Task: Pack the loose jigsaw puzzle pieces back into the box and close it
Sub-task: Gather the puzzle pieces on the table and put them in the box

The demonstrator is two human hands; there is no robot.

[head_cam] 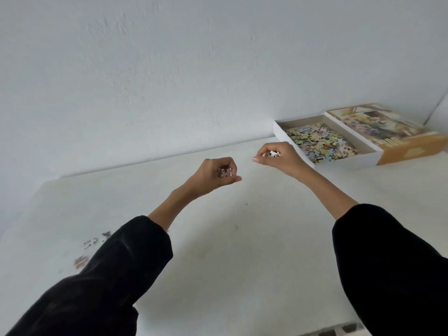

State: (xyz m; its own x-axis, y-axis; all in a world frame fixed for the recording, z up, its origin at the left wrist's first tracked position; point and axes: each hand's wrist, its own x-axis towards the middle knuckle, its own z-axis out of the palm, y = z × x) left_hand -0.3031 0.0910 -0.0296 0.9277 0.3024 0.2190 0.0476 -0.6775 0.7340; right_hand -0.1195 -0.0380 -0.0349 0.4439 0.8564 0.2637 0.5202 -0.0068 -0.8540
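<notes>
A white counter (pixel 242 238) is set against a pale wall (pixel 169 69). At its far right corner an open white box (pixel 278 128) is seen, partly filled with puzzle pieces (pixel 320 144), and its printed lid (pixel 388 134) lies just beside it. A few loose pieces (pixel 93 242) are left near the left edge. Puzzle pieces are pinched in the grip of the left hand (pixel 215 177) and in that of the right hand (pixel 278 158), the latter held near the box.

box lid (pixel 388 132) print blurred, nothing legible
</notes>
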